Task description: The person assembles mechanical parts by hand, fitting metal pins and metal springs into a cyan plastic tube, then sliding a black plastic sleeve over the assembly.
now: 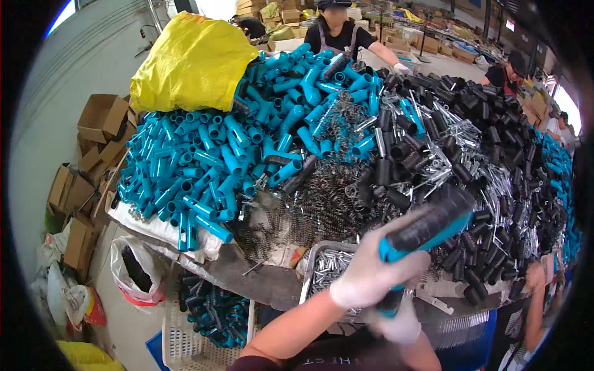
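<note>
My left hand (374, 269), in a white glove, is closed around a teal-and-black tool handle (427, 226), which tilts up to the right above the table edge. Motion blurs its black upper end. Just below, my gloved right hand (399, 321) is closed at the handle's lower black-and-teal end; its fingers are blurred and partly hidden. Under my left wrist stands a grey metal tray (303, 290) of small silver metal parts. Beyond the hands lie loose coil springs (328, 191), black sleeves (402, 157) and silver pins (433, 164).
Teal tubular housings (204, 154) are heaped on the left, with a yellow sack (192, 62) on top. Below the table edge is a cream crate (173, 334) containing teal-and-black pieces. A white sack (133, 266) and cardboard boxes (102, 117) stand left. A co-worker (337, 31) faces the heap.
</note>
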The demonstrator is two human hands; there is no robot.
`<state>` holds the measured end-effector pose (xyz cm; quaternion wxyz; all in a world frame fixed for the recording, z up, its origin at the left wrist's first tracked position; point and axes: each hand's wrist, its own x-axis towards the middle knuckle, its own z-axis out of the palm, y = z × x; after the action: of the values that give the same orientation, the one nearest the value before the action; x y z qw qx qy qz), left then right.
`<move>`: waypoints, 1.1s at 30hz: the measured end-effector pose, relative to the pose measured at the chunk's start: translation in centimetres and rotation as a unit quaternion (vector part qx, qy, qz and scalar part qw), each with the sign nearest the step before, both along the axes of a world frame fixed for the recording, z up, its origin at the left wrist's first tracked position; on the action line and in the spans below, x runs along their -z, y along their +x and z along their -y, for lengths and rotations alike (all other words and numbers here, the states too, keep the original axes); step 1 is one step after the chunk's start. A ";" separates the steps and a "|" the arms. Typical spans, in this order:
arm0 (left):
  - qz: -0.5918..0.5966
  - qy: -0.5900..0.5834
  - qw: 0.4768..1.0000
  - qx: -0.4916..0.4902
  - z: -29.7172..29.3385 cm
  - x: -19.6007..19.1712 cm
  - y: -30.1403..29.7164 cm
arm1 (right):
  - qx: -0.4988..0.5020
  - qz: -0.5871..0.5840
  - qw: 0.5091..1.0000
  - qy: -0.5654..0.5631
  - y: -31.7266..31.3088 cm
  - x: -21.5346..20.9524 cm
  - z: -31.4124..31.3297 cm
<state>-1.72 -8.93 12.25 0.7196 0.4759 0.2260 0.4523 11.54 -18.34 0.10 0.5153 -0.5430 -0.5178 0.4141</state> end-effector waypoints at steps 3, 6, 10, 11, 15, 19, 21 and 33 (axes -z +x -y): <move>0.197 -0.066 0.953 0.221 -1.1 1.5 -1.1 | -0.474 -0.354 0.749 -0.300 0.8 -1.2 0.3; -0.108 0.112 0.988 0.002 -0.9 0.4 -1.7 | -0.101 -0.116 0.983 -0.103 -1.8 -3.6 -0.8; -0.464 0.359 0.786 -0.197 -4.6 2.5 -7.5 | -0.065 -0.338 0.903 -0.256 3.4 -2.5 -0.1; -0.561 0.374 0.680 -0.287 -6.7 4.3 -9.0 | -0.051 -0.408 0.892 -0.190 4.5 -1.3 0.4; -0.855 0.294 0.391 -0.172 -11.9 11.4 -19.3 | -0.063 -0.434 0.898 -0.042 4.6 2.9 1.1; -0.892 0.264 0.347 -0.116 -13.5 13.8 -21.7 | -0.117 -0.199 0.972 -0.030 3.3 0.3 0.0; -0.898 0.288 0.318 -0.096 -13.8 14.8 -21.7 | -0.065 -0.268 0.959 -0.069 1.3 -0.4 0.5; -0.561 0.375 0.733 -0.081 0.0 6.0 -8.5 | -0.059 -0.308 0.949 -0.037 2.1 0.9 -1.0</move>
<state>-10.24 -8.93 6.22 0.1857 0.8545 0.4382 0.2079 13.67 -17.34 -0.78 0.6042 -0.3762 -0.3496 0.6093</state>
